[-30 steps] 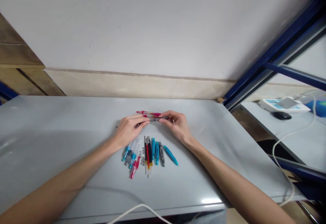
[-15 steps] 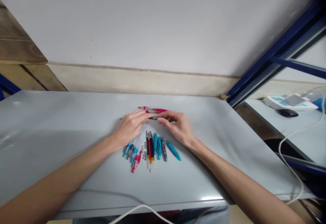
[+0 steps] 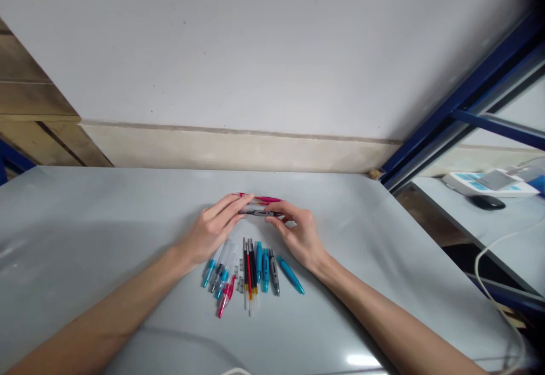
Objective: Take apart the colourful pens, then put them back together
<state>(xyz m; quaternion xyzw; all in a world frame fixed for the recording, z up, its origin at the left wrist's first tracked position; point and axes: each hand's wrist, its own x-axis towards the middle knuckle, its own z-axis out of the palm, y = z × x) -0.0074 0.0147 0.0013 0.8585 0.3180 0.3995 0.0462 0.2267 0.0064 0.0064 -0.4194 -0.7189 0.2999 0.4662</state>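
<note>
A grey pen [image 3: 258, 213] lies level between my two hands, its dark tip end pointing left. My left hand [image 3: 213, 228] has its fingers closed at the pen's left end; the thumb is hidden. At the other end, my right hand [image 3: 298, 230] pinches the pen between thumb and fingers. Just behind are pink pens [image 3: 268, 199], partly covered by my fingers. Nearer to me lie several ink refills [image 3: 250, 270], blue pen grips [image 3: 265, 270], a grey grip [image 3: 274, 273], and clear pen barrels [image 3: 223, 267] with coloured ends, one of them pink-red [image 3: 226, 295].
The grey table [image 3: 106, 210] meets a white wall [image 3: 255, 51] at its back edge. To the right, past a blue metal frame [image 3: 434, 102], a black mouse [image 3: 487, 201] and a white device [image 3: 494, 183] stand on another table. A white cable [image 3: 481, 267] hangs there.
My view has tilted up slightly, so everything sits lower. My left hand has drawn back left along the pen, and more of its grey body shows between my hands.
</note>
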